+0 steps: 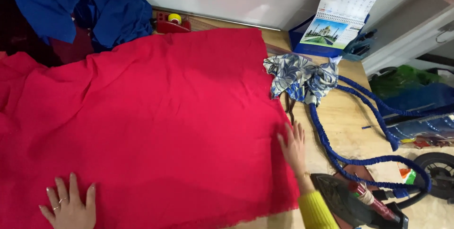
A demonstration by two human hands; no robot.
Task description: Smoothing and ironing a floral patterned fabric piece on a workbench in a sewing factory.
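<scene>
A large sheet of red woven fabric (156, 125) is spread over a pale wooden table (345, 125), covering most of it. The cloth is matte and slightly creased, roughly rectangular, with a frayed lower edge; its long axis is laid from left to right across the view, and its right edge runs from the far side of the table toward the near side.

The left hand (70, 205) is laid flat on the near left part of the cloth, fingers spread wide and pointed away from the body; nothing is gripped. The right hand (294, 147), out of a yellow knitted sleeve (316, 210), is pressed flat along the cloth's right edge, fingers extended and close together, holding nothing.

Just beside the right wrist a dark metal iron (347, 200) is set, its pointed nose turned toward the cloth. A blue braided cord (331, 148) is looped from it across the wood. A crumpled blue-and-white floral print fabric (302, 78) is heaped near the cloth's far right corner. Blue cloth (85, 7) is piled at the far left.
</scene>
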